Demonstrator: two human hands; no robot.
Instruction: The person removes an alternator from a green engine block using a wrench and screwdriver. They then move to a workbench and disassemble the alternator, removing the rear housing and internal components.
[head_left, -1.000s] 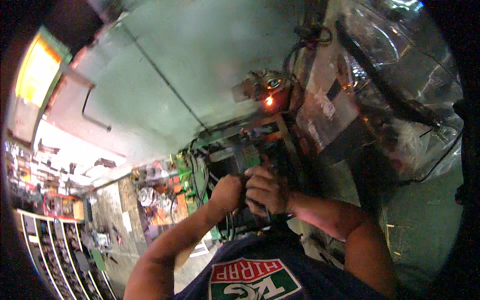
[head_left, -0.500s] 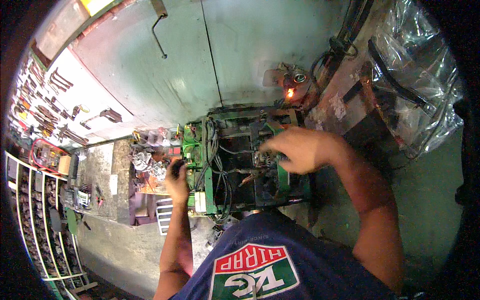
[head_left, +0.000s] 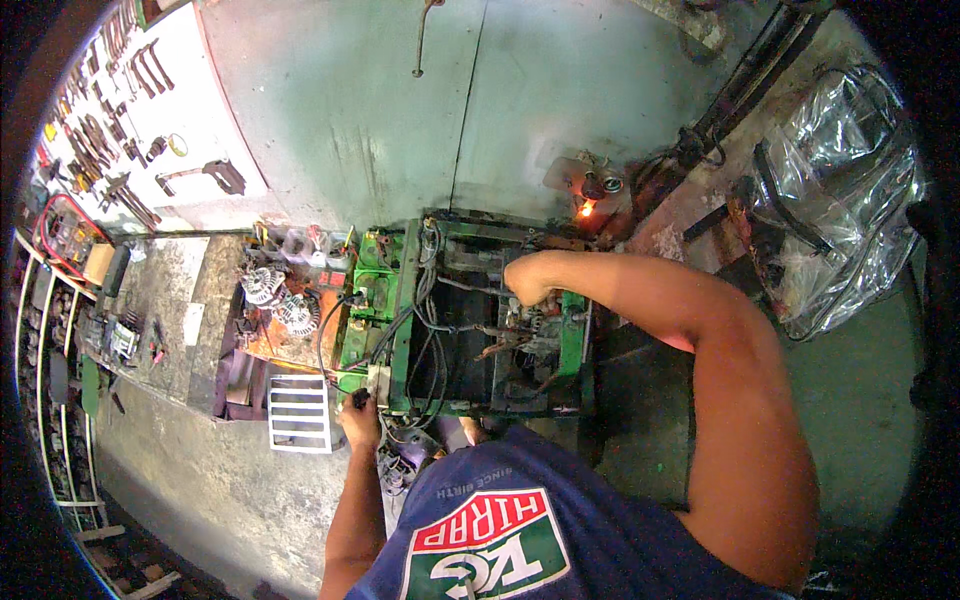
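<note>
Pinched in my left hand (head_left: 361,428) is a small black cable end (head_left: 361,398), low beside the left edge of a green metal frame (head_left: 400,365). A thin dark cable (head_left: 322,345) runs between the green batteries (head_left: 362,300) and that hand. My right hand (head_left: 530,278) is curled over the right part of the frame, its fingertips hidden. Right below it sits a greasy metal part (head_left: 537,318) with wires attached. Thick black cables (head_left: 428,290) hang in a bundle along the frame's left side.
Two alternators (head_left: 296,314) lie on an orange-brown surface to the left, beside a workbench (head_left: 160,290). A white slatted rack (head_left: 300,413) stands below. Tools hang on a white board (head_left: 180,130). A lit lamp (head_left: 586,210) glows behind the frame; clear plastic sheeting (head_left: 850,140) lies far right.
My left hand has come down from beside the batteries to the frame's lower left corner. My right hand has shifted slightly left and curled downward. The whole view has turned a little.
</note>
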